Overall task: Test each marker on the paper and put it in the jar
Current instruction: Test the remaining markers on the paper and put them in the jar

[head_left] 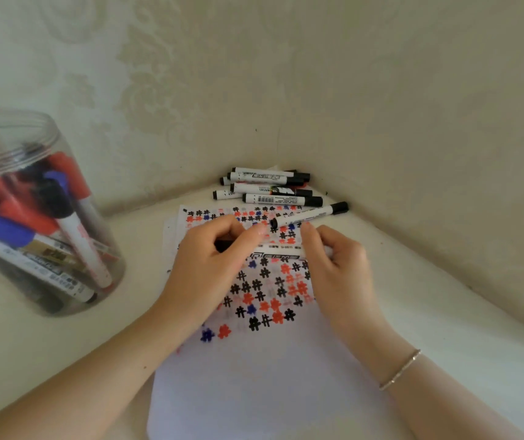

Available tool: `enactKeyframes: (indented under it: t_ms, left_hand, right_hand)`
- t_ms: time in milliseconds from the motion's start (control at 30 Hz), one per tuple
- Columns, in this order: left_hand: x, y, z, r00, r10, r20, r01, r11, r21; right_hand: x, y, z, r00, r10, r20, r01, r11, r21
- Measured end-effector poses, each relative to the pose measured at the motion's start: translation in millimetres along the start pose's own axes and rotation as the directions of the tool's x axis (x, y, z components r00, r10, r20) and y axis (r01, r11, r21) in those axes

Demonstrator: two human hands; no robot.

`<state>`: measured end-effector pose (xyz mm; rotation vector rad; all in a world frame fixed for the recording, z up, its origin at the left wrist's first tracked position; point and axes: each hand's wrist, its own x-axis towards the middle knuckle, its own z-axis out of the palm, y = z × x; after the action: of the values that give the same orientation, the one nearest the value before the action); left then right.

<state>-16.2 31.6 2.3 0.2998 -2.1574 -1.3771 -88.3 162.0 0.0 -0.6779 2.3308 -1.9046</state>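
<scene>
1. A white-barrelled marker with black printing (275,253) is held level above the white paper sheet covered in black, red and blue hash marks (263,360).
2. Its black-capped end is gripped by the curled left hand (213,258); its barrel is pinched by the right hand (338,265).
3. A clear plastic jar holding red, blue and black markers (36,214) is seen well to the left.
4. A pile of black-capped markers (270,187) is shown in the corner.

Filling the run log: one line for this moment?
both hands hold white black-capped marker | above marked paper sheet | clear plastic jar part-filled
</scene>
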Motion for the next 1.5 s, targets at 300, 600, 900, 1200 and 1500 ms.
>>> enactKeyframes:
  t_ms: [300, 600, 900, 1200, 1500]
  left_hand:
    - [16.2, 18.5, -40.6, 0.978, -0.085, -0.190, 0.064, 0.991, -0.117]
    - [11.8, 73.4, -100.3, 0.893, 0.235, -0.384, -0.137, 0.955, 0.264]
    - [12.5, 106.9, -152.8, 0.667, 0.357, -0.654, -0.237, 0.934, 0.267]
    - [21.6, 102.1, -201.8, 0.662, 0.411, -0.627, 0.001, 0.836, 0.548]
    - [37.5, 93.6, -195.8, 0.826, 0.363, -0.431, 0.104, 0.654, 0.749]
  right_hand:
    - [70.9, -32.0, 19.8, 0.972, 0.152, 0.181, -0.142, 0.987, -0.070]
    - [89.4, -9.1, 26.8, 0.828, 0.066, 0.556, 0.558, -0.015, -0.829]
    - [66.3, -69.8, 66.9, 0.814, -0.483, 0.323, 0.572, 0.766, -0.294]
    - [56.0, -78.2, 78.7, 0.910, -0.282, 0.302, 0.321, 0.943, -0.086]
    - [56.5, -66.9, 81.4, 0.938, -0.167, 0.305, 0.175, 0.985, 0.002]
